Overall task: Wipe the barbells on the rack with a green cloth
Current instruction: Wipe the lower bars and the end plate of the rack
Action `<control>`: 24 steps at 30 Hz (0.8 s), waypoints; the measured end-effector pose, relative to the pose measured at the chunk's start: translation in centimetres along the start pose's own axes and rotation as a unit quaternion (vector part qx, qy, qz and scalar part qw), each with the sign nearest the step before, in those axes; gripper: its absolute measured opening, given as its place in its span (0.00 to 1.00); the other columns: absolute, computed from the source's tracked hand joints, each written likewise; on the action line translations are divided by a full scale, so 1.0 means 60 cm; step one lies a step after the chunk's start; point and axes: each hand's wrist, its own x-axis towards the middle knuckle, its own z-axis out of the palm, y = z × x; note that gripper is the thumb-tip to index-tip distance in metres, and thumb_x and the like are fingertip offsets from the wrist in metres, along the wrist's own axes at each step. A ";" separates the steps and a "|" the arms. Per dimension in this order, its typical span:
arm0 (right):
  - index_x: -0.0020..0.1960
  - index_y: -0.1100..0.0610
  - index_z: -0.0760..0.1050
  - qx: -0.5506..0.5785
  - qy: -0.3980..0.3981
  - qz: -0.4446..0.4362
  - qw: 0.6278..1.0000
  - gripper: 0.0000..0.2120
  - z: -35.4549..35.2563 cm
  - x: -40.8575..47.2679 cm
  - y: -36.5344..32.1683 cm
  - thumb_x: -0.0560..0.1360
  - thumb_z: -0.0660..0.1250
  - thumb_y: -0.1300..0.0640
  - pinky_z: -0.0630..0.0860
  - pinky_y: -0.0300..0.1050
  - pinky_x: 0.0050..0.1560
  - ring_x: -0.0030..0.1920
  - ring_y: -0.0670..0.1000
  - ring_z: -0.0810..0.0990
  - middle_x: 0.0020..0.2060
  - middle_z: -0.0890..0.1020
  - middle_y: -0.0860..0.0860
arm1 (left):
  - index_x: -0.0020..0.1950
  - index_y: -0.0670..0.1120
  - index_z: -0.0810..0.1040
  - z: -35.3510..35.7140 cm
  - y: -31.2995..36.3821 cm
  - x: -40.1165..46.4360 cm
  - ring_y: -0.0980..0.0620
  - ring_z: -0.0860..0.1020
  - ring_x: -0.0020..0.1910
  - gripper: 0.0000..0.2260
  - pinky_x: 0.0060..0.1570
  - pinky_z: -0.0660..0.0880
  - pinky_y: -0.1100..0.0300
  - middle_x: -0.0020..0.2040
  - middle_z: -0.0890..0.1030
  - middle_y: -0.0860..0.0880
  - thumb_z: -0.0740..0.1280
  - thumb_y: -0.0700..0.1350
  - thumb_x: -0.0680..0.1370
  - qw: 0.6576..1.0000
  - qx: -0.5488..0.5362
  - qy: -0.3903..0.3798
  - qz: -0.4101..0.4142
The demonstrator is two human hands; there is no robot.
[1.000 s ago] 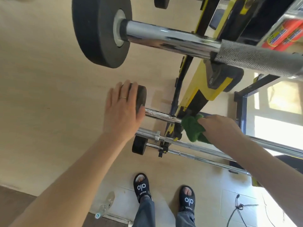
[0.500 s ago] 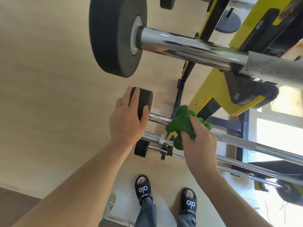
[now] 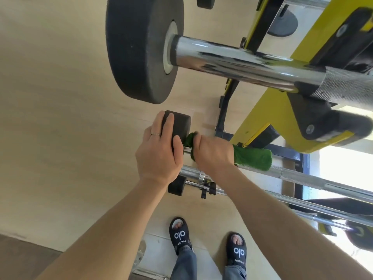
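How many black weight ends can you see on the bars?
4, maybe more hidden. A big plate on the top bar, a small one under the left hand, a smaller one below it, and one at far right, cut off by the edge.

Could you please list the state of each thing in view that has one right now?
left hand: gripping the small black weight
right hand: closed on the green cloth
green cloth: wrapped round the middle barbell beside the weight
top barbell: resting on the rack, untouched
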 end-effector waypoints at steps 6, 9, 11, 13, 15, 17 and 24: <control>0.65 0.59 0.73 0.247 -0.266 0.031 0.931 0.18 0.001 0.110 0.017 0.83 0.49 0.58 0.68 0.50 0.60 0.61 0.59 0.75 0.64 0.76 0.58 | 0.75 0.47 0.70 0.003 -0.005 -0.001 0.47 0.76 0.57 0.26 0.39 0.73 0.60 0.74 0.70 0.47 0.44 0.52 0.83 1.000 -0.001 0.008 0.000; 0.66 0.58 0.72 0.236 -0.235 0.053 0.941 0.19 0.005 0.111 0.010 0.83 0.48 0.58 0.70 0.55 0.62 0.62 0.60 0.75 0.64 0.76 0.58 | 0.74 0.47 0.71 0.003 -0.005 0.003 0.46 0.77 0.57 0.27 0.39 0.74 0.59 0.73 0.71 0.47 0.42 0.53 0.83 1.000 -0.007 0.008 0.003; 0.60 0.56 0.72 0.135 -0.155 0.045 0.978 0.14 0.007 0.086 -0.006 0.82 0.50 0.58 0.74 0.53 0.44 0.48 0.58 0.78 0.50 0.80 0.55 | 0.74 0.46 0.72 0.003 -0.005 0.004 0.47 0.77 0.57 0.26 0.39 0.73 0.60 0.73 0.71 0.47 0.43 0.52 0.83 1.000 -0.011 0.007 -0.002; 0.52 0.54 0.70 0.091 -0.004 0.054 0.994 0.07 0.020 0.047 -0.025 0.81 0.53 0.57 0.68 0.47 0.33 0.37 0.56 0.74 0.38 0.77 0.51 | 0.74 0.46 0.71 0.005 -0.006 0.002 0.47 0.76 0.57 0.24 0.39 0.73 0.59 0.74 0.71 0.47 0.46 0.51 0.83 1.000 -0.012 0.004 -0.002; 0.48 0.54 0.72 0.136 0.120 0.119 0.976 0.11 0.041 0.006 -0.056 0.82 0.52 0.54 0.68 0.49 0.39 0.41 0.56 0.73 0.39 0.77 0.51 | 0.74 0.46 0.70 0.005 -0.008 0.001 0.47 0.75 0.58 0.24 0.39 0.74 0.57 0.75 0.69 0.47 0.47 0.51 0.82 1.000 -0.009 -0.002 -0.003; 0.53 0.57 0.74 0.206 0.206 0.155 0.944 0.15 0.072 -0.022 -0.085 0.83 0.50 0.54 0.68 0.51 0.54 0.51 0.57 0.72 0.47 0.77 0.53 | 0.75 0.47 0.69 0.004 -0.008 0.002 0.46 0.75 0.59 0.25 0.40 0.75 0.56 0.75 0.68 0.47 0.46 0.52 0.82 1.000 -0.003 -0.006 -0.005; 0.42 0.52 0.64 0.129 0.148 0.126 0.972 0.10 0.053 0.017 -0.056 0.82 0.53 0.55 0.66 0.46 0.34 0.35 0.54 0.73 0.33 0.71 0.47 | 0.74 0.46 0.70 0.004 -0.009 0.002 0.46 0.75 0.60 0.24 0.41 0.76 0.56 0.75 0.69 0.47 0.47 0.51 0.82 1.000 -0.008 -0.002 -0.003</control>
